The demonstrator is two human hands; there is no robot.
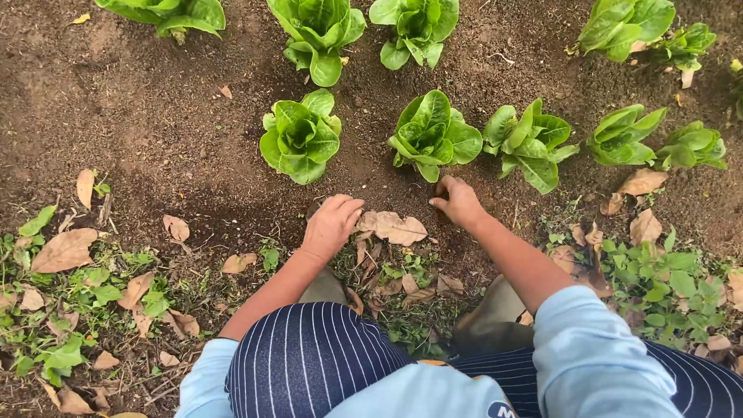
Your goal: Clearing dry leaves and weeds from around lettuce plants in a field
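I squat at the edge of a bed of dark soil (155, 131). My left hand (331, 224) rests knuckles up on the ground, its fingers curled beside a large dry brown leaf (393, 227). My right hand (459, 202) reaches down to the soil just below a young lettuce plant (432, 135), fingers bent and touching the earth. Whether either hand grips anything is hidden. A second lettuce plant (301, 135) grows a little beyond my left hand. My striped-trousered knees (309, 360) and light blue sleeves (588, 348) fill the bottom of the view.
More lettuce plants stand in rows, one (529, 144) right of my right hand, others (320, 32) further back. Weeds (658, 286) and dry fallen leaves (65, 249) cover the near strip on both sides of me.
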